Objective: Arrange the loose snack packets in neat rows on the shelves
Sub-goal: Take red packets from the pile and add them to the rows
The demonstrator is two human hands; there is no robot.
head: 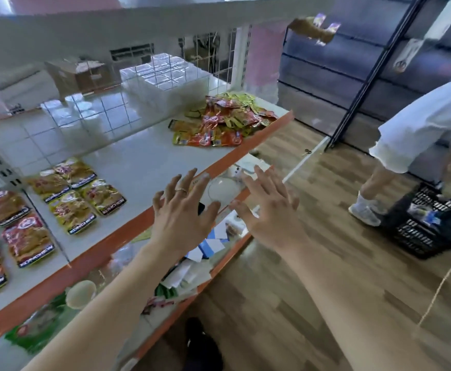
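Four yellow packets (72, 211) lie flat, long axes pointing toward shelf (138, 162) front.

Floor (286, 290): brown wood planks.
Basket (411, 236): black, on the floor at the right.
Other person (428, 116): in white, just beside the basket.
Clear boxes (165, 79): stacked behind the wire grid (90, 113).
Cardboard box (82, 73): left of the clear boxes.
String (444, 285): on the floor.

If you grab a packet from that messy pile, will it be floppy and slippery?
Probably floppy: the pile of packets holds thin, flat pouches. Likely slippery, since the wrappers shine. Pulling one may drag neighbours along, because they overlap loosely.
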